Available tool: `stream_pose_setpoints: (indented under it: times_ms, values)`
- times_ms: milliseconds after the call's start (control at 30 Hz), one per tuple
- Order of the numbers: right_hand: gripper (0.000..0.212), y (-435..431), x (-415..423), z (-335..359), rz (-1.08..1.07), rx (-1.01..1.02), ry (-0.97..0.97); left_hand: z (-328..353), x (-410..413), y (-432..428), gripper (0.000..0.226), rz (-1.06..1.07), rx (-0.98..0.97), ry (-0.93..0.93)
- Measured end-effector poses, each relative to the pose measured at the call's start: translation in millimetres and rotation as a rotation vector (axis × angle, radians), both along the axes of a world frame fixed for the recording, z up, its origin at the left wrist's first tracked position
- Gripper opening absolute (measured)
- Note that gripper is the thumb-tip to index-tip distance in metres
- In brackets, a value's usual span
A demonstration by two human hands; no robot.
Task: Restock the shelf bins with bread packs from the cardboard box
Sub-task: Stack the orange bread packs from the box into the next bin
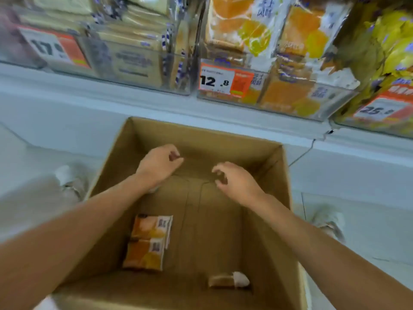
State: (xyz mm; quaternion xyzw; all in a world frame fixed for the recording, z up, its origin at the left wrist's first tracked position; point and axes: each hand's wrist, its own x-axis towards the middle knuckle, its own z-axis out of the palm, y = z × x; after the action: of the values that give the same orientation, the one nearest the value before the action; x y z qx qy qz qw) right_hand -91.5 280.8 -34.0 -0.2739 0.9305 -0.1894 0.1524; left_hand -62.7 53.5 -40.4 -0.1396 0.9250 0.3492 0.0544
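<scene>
An open cardboard box (pixel 274 180) stands on the floor below the shelf. At its bottom left lie two orange bread packs (pixel 147 241), one overlapping the other. A small brown and white pack (pixel 229 280) lies near the box's front wall. My left hand (pixel 159 163) and my right hand (pixel 233 179) hover over the far half of the box, fingers loosely curled, holding nothing. Above, a clear shelf bin (pixel 290 108) with a 12.8 price tag holds orange bread packs (pixel 243 27).
A clear bin of pale bread packs (pixel 134 61) sits to the left on the shelf, and a bin of yellow packs (pixel 388 52) to the right. The white shelf base (pixel 67 121) runs behind the box. Shoes (pixel 328 222) flank the box on the floor.
</scene>
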Motion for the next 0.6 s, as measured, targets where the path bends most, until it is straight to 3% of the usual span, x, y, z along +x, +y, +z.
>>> stream_pose_setpoints:
  times_ms: [167,233,333,500,600]
  values:
    - [0.032,0.2,45.2,-123.6,-0.136,0.105,-0.627,-92.8,47.8,-34.9,0.008,0.17,0.169,-0.253]
    - [0.032,-6.4,54.1,-156.5,-0.206,0.075,-0.766,-110.0,54.5,-42.5,0.012,0.261,0.222,-0.292]
    - [0.036,-38.3,57.6,-196.1,-0.354,-0.054,-0.842,-127.1,55.5,-48.1,0.015,0.395,0.253,-0.277]
    - [0.065,-106.2,61.6,-239.1,-0.477,-0.247,-0.992,-139.8,56.6,-48.2,0.02,0.466,0.31,-0.27]
    - [0.028,-119.0,72.3,-251.4,-0.266,-0.042,-0.876,-141.2,55.5,-52.3,0.019,0.494,0.318,-0.274]
